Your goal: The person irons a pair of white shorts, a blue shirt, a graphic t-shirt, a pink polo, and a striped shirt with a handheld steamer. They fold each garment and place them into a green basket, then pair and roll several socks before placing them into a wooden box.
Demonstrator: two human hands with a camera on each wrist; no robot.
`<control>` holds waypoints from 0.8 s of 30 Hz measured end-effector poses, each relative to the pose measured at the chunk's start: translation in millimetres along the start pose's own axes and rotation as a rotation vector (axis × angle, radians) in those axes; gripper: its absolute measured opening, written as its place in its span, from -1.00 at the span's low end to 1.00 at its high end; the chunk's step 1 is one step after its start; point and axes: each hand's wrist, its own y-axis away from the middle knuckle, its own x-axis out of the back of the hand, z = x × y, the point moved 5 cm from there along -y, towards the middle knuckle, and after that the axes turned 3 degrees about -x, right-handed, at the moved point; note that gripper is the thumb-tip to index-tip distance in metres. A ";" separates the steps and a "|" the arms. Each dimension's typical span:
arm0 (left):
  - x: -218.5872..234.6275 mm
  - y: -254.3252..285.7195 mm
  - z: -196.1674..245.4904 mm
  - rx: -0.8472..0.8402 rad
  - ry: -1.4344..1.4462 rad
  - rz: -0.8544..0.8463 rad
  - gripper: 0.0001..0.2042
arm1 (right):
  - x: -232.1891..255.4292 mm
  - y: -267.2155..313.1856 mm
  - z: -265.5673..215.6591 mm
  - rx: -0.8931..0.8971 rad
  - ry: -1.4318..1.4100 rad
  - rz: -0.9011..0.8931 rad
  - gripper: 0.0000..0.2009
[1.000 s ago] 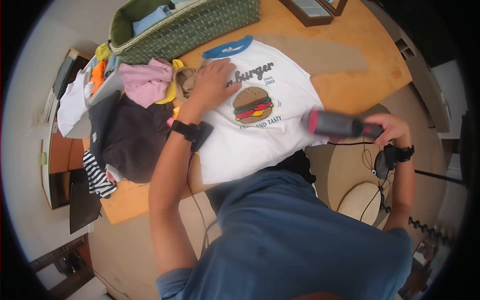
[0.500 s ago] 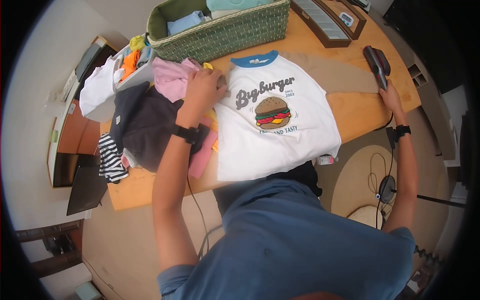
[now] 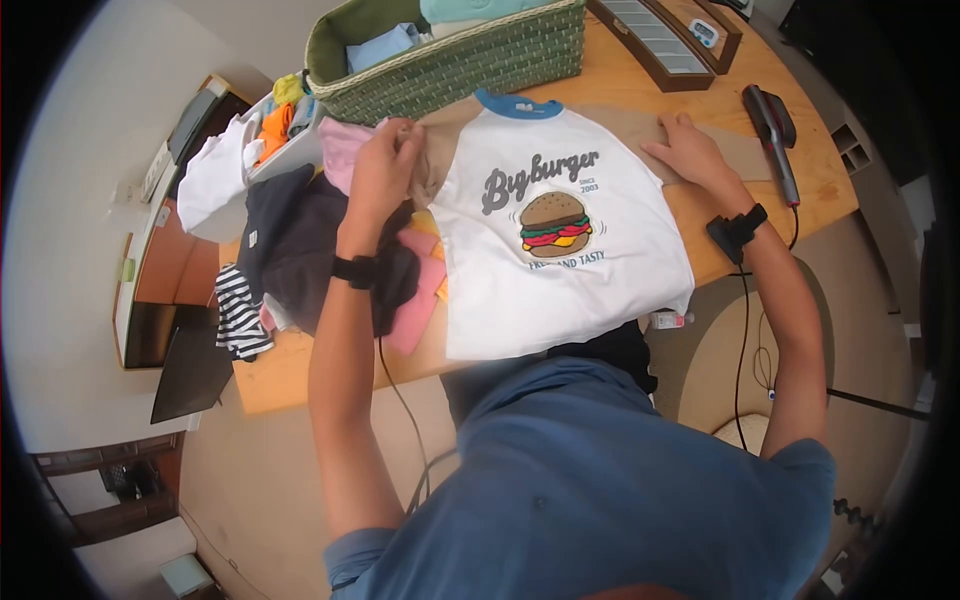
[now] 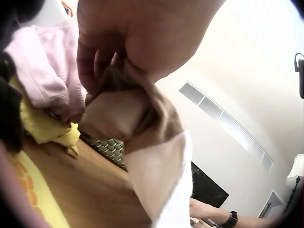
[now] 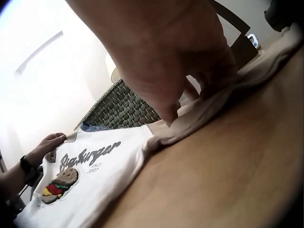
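A white long-sleeved shirt [image 3: 600,290] with a blue collar, tan sleeves and a burger print lies face up on the wooden table. My left hand [image 3: 380,170] pinches the tan sleeve on the left near the shoulder; in the left wrist view that sleeve [image 4: 156,109] hangs bunched from the fingers. Over the other tan sleeve [image 5: 194,114], stretched out to the right, my right hand [image 3: 692,152] has its thumb and fingers apart, tips down at the cloth. Beyond it, a black handheld appliance [image 3: 772,135] with red trim and a cord lies on the table.
A green woven basket [image 3: 450,75] holding folded clothes stands at the back. Left of the shirt are dark clothes [image 3: 320,250], a pink garment [image 3: 345,150] and a white bin [image 3: 225,215] with more clothing. A brown compartment box [image 3: 660,50] sits at the back right.
My right hand has put the black appliance down at the table's right and come back left onto the sleeve. The left hand has gone from the shirt's front to its left sleeve and lifted it.
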 end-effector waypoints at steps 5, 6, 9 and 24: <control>25.9 12.3 -30.6 -0.012 0.002 0.175 -0.71 | -22.0 -22.4 22.4 0.159 -0.161 -0.029 -0.75; 25.3 14.0 -39.2 0.064 0.045 0.166 -0.72 | -21.4 -27.6 36.1 0.137 -0.111 -0.009 -0.75; 23.3 20.9 -41.7 0.186 0.120 0.166 -0.74 | -16.4 -41.8 77.0 0.067 0.029 0.048 -0.77; 34.6 49.8 -39.7 0.282 -0.007 -0.058 -0.75 | -8.8 168.0 -149.4 0.902 -0.205 -0.227 -0.45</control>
